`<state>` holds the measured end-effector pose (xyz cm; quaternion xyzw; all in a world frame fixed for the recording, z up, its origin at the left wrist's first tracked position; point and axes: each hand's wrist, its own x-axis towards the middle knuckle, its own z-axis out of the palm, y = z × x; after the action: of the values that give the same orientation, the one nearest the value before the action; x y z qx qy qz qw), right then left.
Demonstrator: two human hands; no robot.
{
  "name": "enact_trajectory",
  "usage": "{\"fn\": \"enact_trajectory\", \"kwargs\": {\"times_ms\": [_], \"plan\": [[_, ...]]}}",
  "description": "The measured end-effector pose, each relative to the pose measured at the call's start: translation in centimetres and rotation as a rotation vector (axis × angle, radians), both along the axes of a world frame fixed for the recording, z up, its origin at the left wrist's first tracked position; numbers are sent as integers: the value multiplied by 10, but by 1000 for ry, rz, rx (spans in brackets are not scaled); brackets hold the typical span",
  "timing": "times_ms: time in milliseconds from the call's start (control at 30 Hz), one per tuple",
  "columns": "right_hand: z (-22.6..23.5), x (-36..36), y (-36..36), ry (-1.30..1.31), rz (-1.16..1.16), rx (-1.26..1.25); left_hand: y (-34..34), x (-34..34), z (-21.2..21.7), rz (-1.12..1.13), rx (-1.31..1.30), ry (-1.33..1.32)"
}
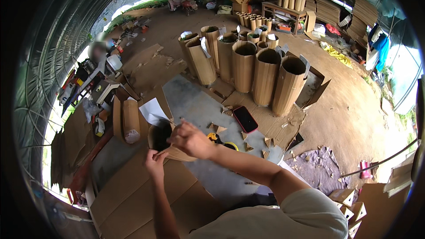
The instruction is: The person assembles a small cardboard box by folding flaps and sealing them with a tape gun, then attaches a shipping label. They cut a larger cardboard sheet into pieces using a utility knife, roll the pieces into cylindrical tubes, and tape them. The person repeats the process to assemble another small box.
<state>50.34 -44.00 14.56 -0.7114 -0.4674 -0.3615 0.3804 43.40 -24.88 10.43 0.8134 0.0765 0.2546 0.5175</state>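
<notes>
In front of me stands an open-topped cardboard tube [179, 154] with a dark hollow inside. My left hand [155, 163] pinches its near rim between thumb and fingers. Over the right side of the opening, my right hand [191, 140] is curled closed; what it holds, if anything, is hidden. A white paper sheet [152, 109] sticks up at the tube's far edge. Just beyond my right hand lies a yellow and black tool [214, 137], partly covered by my forearm. A dark-screened phone [245, 119] rests farther right among small triangular cardboard scraps [217, 128].
Several tall cardboard tubes [243, 68] stand beyond the phone, some with paper slips. Another tube [131, 121] lies at left. A flat cardboard sheet [150, 199] spreads near me. A wooden bench [283, 11] stands at the back; a purple sheet [318, 168] lies at right.
</notes>
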Motion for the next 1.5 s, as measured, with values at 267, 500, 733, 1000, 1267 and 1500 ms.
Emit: {"fn": "enact_trajectory", "kwargs": {"times_ms": [267, 500, 733, 1000, 1267, 1500], "plan": [[6, 206, -237, 245, -1388, -570, -11, 25, 22, 73, 420, 70], [34, 212, -227, 474, -996, -504, -3, 44, 23, 254, 145, -63], [128, 142, -141, 126, -501, -407, 12, 44, 13, 389, 324, 11], [50, 137, -6, 30, 5, -780, 25, 46, 8, 288, 283, -46], [13, 138, 32, 19, 187, -790, 15, 36, 22, 333, 451, 81], [-5, 130, 31, -17, 181, -639, 16, 42, 9, 368, 348, 121]]}}
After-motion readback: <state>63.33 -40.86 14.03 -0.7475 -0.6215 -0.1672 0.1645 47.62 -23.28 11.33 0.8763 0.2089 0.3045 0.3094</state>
